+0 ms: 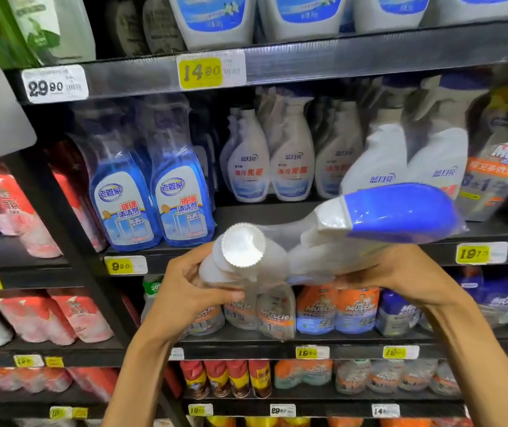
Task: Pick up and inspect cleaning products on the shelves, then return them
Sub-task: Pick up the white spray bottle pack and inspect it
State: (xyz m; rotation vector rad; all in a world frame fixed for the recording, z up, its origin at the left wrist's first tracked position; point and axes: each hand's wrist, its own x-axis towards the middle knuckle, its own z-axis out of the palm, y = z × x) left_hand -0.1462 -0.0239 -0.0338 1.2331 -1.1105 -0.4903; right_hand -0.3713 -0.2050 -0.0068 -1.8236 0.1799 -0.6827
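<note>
The shelves [308, 61] carry rows of cleaning bottles. In front of the middle shelf, a shrink-wrapped twin pack [323, 241] of white spray bottles is held tilted, caps toward the camera. The left hand [185, 285] grips its capped bottle; the right hand [400, 272] grips the blue-triggered bottle.

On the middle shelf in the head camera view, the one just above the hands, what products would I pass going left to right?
Two blue glass cleaner bottles → small white spray bottles → larger white spray bottles → grey Mr Muscle pack.
</note>
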